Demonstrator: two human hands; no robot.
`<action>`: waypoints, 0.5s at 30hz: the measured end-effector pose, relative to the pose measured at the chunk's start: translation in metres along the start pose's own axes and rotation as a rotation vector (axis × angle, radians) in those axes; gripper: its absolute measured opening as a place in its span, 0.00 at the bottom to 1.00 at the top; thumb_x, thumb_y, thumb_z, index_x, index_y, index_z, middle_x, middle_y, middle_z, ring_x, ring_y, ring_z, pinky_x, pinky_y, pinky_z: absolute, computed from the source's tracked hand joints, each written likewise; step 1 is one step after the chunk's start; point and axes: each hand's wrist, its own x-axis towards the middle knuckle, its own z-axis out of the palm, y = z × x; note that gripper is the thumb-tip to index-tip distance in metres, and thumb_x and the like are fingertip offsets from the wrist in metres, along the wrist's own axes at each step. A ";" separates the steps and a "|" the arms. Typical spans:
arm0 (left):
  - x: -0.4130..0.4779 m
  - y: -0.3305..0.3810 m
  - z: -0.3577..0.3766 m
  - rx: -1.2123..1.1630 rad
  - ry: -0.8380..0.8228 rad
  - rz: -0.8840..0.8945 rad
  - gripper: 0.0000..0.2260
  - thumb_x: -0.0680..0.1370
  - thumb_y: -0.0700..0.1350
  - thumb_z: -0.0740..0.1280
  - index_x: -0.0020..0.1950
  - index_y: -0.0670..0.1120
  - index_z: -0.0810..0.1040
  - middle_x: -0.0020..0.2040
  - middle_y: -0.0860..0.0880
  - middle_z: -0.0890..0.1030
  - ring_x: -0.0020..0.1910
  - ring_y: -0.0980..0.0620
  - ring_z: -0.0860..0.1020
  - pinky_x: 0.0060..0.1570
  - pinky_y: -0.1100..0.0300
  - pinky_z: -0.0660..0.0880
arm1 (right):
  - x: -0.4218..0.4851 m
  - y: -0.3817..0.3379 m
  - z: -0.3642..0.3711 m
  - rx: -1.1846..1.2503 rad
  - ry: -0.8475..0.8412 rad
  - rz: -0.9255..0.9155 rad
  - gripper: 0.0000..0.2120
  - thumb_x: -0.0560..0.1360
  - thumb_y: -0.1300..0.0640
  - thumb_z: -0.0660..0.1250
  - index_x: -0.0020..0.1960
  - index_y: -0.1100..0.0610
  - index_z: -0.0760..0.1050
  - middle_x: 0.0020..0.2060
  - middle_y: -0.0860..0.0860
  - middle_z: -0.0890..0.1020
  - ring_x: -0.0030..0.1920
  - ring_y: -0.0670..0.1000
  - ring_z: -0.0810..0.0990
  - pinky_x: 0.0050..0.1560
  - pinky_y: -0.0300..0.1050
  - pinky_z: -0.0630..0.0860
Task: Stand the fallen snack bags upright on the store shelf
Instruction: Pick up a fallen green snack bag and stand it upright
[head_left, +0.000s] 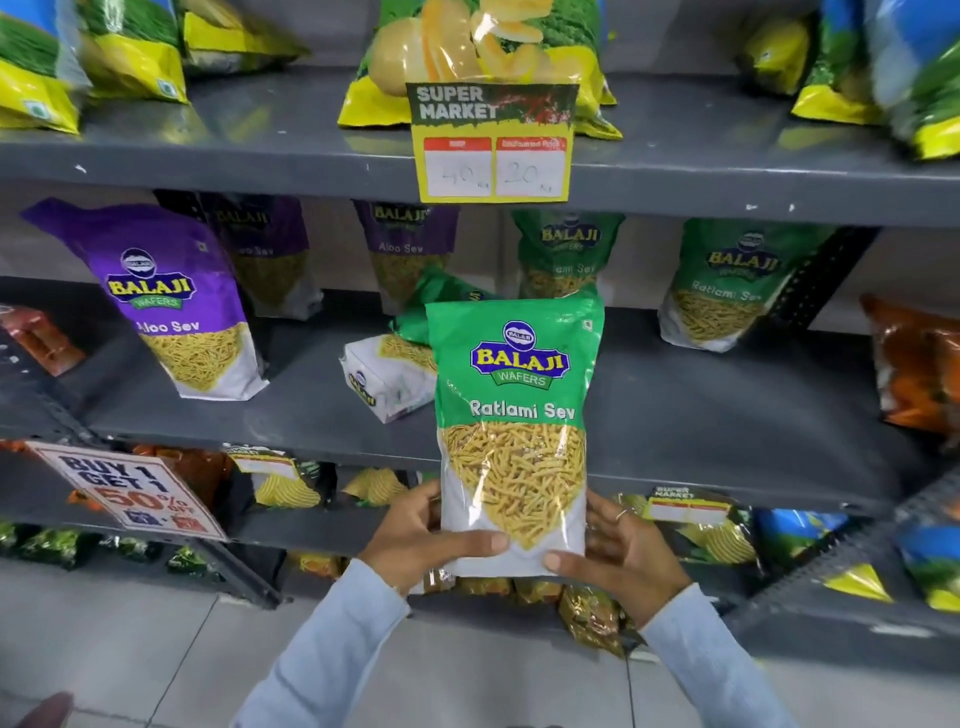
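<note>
I hold a green Ratlami Sev bag (514, 415) upright in front of the middle shelf (727, 415). My left hand (426, 535) grips its lower left corner and my right hand (623, 551) grips its lower right corner, thumbs across the white bottom. Behind it a second green bag (395, 364) lies fallen on its side on the shelf, its white base toward me. Two more green Ratlami Sev bags (727, 286) stand at the back right. Purple Aloo Sev bags (176, 301) stand to the left.
A Super Market price tag (493, 140) hangs from the upper shelf edge just above the held bag. Orange bags (914, 364) sit at the right end. A "Buy 1 Get 1" sign (130, 488) hangs lower left. Lower shelves hold several chip bags.
</note>
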 end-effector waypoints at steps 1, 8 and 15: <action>0.000 -0.001 0.002 0.004 -0.007 -0.005 0.31 0.51 0.41 0.80 0.54 0.43 0.80 0.50 0.45 0.86 0.49 0.47 0.84 0.41 0.59 0.81 | -0.002 0.002 -0.001 0.007 0.005 0.006 0.39 0.50 0.53 0.79 0.60 0.52 0.73 0.52 0.48 0.84 0.51 0.48 0.83 0.43 0.37 0.80; 0.018 0.012 0.027 0.131 -0.086 0.027 0.33 0.51 0.44 0.82 0.55 0.51 0.78 0.51 0.53 0.85 0.52 0.54 0.83 0.47 0.62 0.80 | -0.006 -0.010 -0.031 -0.063 0.022 -0.012 0.38 0.53 0.51 0.78 0.61 0.47 0.71 0.57 0.46 0.81 0.56 0.46 0.80 0.54 0.41 0.79; 0.094 0.038 0.093 0.443 -0.176 0.105 0.55 0.51 0.56 0.82 0.72 0.53 0.60 0.71 0.54 0.68 0.71 0.51 0.66 0.69 0.47 0.67 | 0.027 -0.019 -0.108 -0.285 0.246 -0.028 0.37 0.61 0.62 0.78 0.65 0.45 0.66 0.62 0.49 0.74 0.58 0.53 0.76 0.57 0.46 0.75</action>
